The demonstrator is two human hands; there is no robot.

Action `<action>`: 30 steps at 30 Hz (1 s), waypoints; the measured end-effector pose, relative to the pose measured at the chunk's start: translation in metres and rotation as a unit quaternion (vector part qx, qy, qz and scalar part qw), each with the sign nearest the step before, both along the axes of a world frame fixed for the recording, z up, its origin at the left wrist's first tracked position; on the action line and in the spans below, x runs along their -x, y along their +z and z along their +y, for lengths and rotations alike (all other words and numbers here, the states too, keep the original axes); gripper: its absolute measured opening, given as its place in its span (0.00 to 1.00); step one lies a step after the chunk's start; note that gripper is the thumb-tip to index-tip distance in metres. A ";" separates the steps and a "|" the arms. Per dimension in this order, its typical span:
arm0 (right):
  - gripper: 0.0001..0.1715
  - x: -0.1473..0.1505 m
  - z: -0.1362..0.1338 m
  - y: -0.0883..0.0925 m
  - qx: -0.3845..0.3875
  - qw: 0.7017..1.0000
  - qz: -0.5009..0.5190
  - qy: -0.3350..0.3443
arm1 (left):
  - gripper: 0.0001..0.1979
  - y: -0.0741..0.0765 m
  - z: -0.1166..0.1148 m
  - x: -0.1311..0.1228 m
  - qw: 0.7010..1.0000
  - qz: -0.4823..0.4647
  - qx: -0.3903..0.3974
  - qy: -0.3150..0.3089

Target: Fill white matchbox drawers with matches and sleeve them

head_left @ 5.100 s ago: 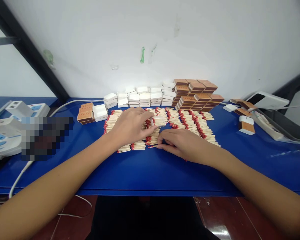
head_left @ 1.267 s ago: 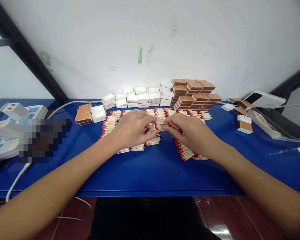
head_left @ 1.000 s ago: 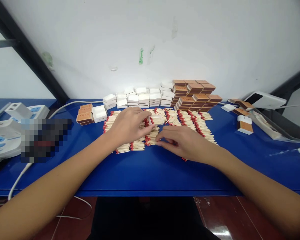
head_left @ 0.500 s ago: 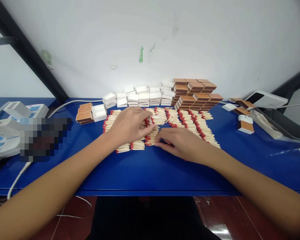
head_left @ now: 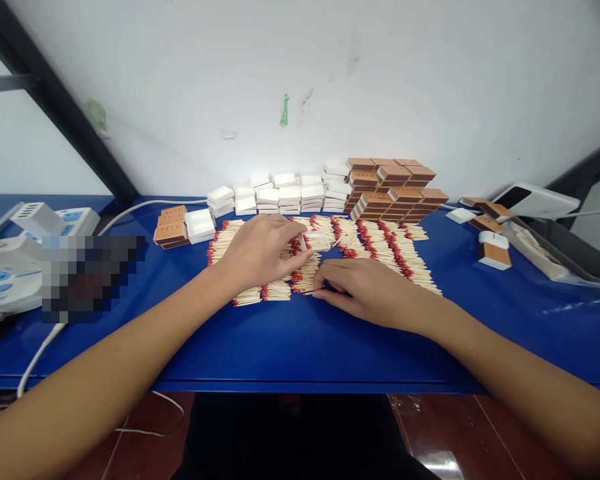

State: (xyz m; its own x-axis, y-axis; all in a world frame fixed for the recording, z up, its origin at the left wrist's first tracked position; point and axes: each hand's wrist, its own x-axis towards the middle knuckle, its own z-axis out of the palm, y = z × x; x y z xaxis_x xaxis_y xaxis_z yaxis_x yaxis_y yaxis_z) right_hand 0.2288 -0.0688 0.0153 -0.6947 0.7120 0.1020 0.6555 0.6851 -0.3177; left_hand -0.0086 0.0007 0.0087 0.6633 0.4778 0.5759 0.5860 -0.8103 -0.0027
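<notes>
My left hand (head_left: 261, 252) holds a small white matchbox tray (head_left: 316, 241) between thumb and fingers, a little above the spread of red-tipped matches (head_left: 390, 247) on the blue table (head_left: 300, 340). My right hand (head_left: 367, 291) lies low on the table just below the tray, its fingertips pinched on a few matches (head_left: 305, 288) at the near edge of the spread. Matches in neat bundles lie under and around both hands.
White inner trays (head_left: 280, 195) are stacked at the back, brown matchbox sleeves (head_left: 395, 190) beside them on the right. More boxes (head_left: 180, 225) sit at the left, single boxes (head_left: 493, 250) at the right. Power strips and cables (head_left: 40, 220) crowd the left edge, a white device (head_left: 535, 200) the far right.
About a second ago my right hand was up at the tray with matches; it has dropped to the near edge of the spread. My left hand has kept the tray in place.
</notes>
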 end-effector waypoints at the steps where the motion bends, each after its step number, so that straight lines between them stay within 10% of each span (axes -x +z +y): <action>1: 0.09 0.000 0.000 0.000 -0.003 1.000 0.003 -0.003 | 0.15 0.000 0.000 0.000 1.000 0.000 0.002 0.000; 30: 0.08 -0.003 -0.003 0.008 0.045 0.999 -0.015 -0.021 | 0.16 0.003 -0.003 0.000 1.000 0.014 0.021 0.005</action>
